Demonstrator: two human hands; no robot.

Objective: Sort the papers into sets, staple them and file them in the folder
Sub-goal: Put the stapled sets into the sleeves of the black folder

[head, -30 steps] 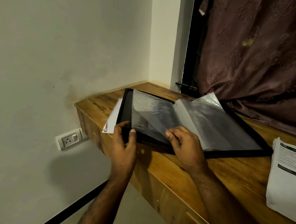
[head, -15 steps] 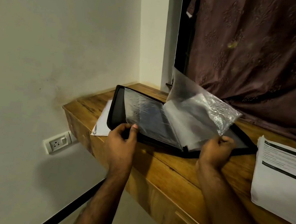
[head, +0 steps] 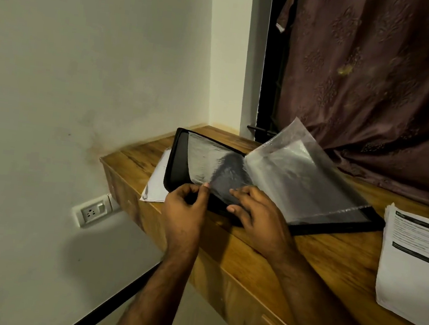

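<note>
The folder (head: 177,163) lies open on the tabletop (head: 331,259) at about 12 o'clock from the person, its clear sleeves (head: 295,178) fanned up on the right half and one sleeve flat over the left half. The left hand (head: 184,207) has its grip pinched on the near edge of the left sleeve, thumb and forefinger closed on the plastic. The right hand (head: 258,214) lies with straight, relaxed fingers on the sleeves near the spine, pressing rather than grasping. A stack of printed papers (head: 416,259) sits at 3 o'clock, well apart from the folder, and another sheet (head: 156,182) pokes out from under the folder's left edge at 10 o'clock, near the tabletop corner. My judgement is that the person is picking a sleeve to load, with no set yet in hand. The risks: the thin plastic may slip from the pinch or two sleeves may cling together, so a set would go into the wrong pocket; the raised sleeves may flop back once the right hand lifts; and the folder, close to the front edge, could slide off if pulled, taking the tucked sheet with it
</note>
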